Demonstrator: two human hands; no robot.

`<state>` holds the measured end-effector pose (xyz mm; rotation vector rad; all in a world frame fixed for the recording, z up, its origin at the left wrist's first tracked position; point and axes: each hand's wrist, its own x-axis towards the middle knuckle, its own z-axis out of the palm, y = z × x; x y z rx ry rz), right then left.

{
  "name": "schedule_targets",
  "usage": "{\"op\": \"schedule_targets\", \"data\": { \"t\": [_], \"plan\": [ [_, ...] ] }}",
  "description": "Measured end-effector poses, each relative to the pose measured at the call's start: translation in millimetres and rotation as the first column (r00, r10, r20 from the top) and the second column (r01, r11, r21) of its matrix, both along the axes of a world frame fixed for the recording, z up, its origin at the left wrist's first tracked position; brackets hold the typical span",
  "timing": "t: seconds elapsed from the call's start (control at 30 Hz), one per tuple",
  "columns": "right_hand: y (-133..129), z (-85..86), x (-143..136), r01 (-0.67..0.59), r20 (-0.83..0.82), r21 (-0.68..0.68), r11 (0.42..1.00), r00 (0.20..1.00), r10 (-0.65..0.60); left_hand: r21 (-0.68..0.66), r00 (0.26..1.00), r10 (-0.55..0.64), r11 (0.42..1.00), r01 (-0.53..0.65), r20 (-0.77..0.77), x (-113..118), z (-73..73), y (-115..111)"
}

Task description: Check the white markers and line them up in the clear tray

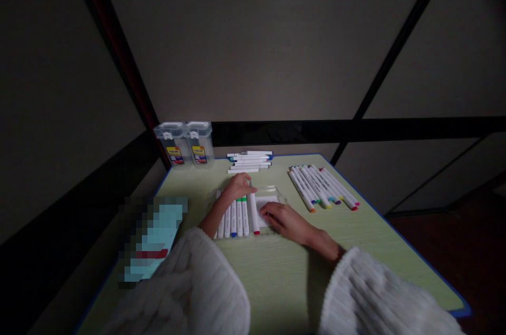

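Observation:
A clear plastic tray point(272, 189) lies on the table with a row of white markers point(233, 219) in its left part; some ends are green, one is blue. My left hand point(238, 185) reaches over the row, its fingers closed at the far end of a white marker with a red near end point(254, 213). This marker lies lengthwise just right of the row. Close to its right side is my right hand point(288, 223), fingers curled together above the tray's white bottom point(261, 203), with nothing visible in them.
Loose white markers with coloured ends point(322, 186) lie at the right. More markers point(250, 161) are stacked crosswise at the back. Two clear lidded cases point(184, 145) stand at the back left. A blurred light-blue item point(158, 237) lies at the left edge. A wall rises behind the table point(276, 282).

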<state>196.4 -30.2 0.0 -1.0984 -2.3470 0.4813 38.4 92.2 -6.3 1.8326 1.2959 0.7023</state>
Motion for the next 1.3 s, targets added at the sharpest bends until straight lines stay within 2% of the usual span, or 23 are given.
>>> {"op": "schedule_targets", "data": {
  "t": [0.33,0.7,0.93,1.07,1.3],
  "plan": [
    [0.2,-0.3,1.0,-0.004,0.042,0.039,0.999,0.999,0.002,0.042,1.000,0.010,0.999,-0.009,-0.027,-1.3,-0.6,-1.5],
    [-0.8,2.0,2.7,-0.039,0.061,0.016,0.999,0.997,0.038,0.041,1.000,0.005,0.999,-0.004,-0.031,-3.8,-4.8,1.8],
    [-1.4,4.8,1.9,-0.069,0.142,0.033,0.997,0.988,0.063,0.046,0.997,-0.071,0.996,0.072,-0.040,-6.1,-3.1,2.0],
    [0.0,3.8,2.2,-0.074,0.176,0.047,0.996,0.982,0.065,0.045,0.996,-0.075,0.996,0.077,-0.044,-5.4,-2.3,0.9],
    [7.4,0.6,-2.9,-0.044,0.122,0.051,0.998,0.992,0.037,0.040,0.995,-0.078,0.996,0.081,-0.068,-4.1,-3.9,2.4]
  ]
}}
